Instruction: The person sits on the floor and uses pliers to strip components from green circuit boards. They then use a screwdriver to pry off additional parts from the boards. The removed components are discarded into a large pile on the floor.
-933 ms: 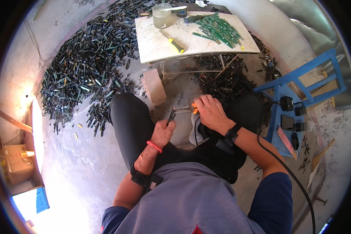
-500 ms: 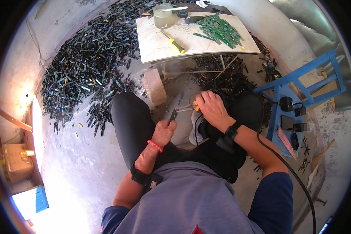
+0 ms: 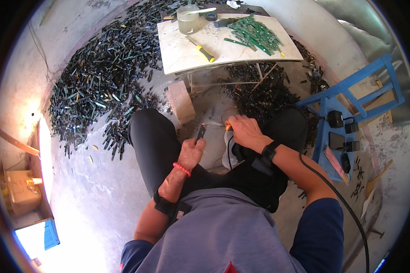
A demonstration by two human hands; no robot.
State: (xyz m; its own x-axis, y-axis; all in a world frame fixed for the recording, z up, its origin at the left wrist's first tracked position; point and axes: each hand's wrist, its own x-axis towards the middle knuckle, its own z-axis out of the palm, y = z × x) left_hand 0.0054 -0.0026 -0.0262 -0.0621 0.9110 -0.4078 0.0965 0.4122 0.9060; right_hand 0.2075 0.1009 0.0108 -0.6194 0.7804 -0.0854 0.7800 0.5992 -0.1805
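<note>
On the far left, a broad heap of dark strips spreads over the floor up to the wall. A pinkish block stands between that heap and the seated person's feet. Above it, the left part of the white tabletop carries a jar of cloudy liquid and a yellow-and-black screwdriver.

The left hand pinches a dark strip between thumb and curled fingers, and the strip's far end sticks up between the knees. Just right of it, a thin metal tool with an orange handle reaches toward that end; whether they touch is too small to tell. The right hand, fingers bent, grips the handle.

Work on this strip looks under way rather than finished, though what has been done to it cannot be made out. Farther right, green strips lie piled on the tabletop, apparently set apart from the dark ones. More dark strips cover the floor beneath; whether these heaps are finished or waiting is unclear. A blue chair holding black adapters stands at the right.
</note>
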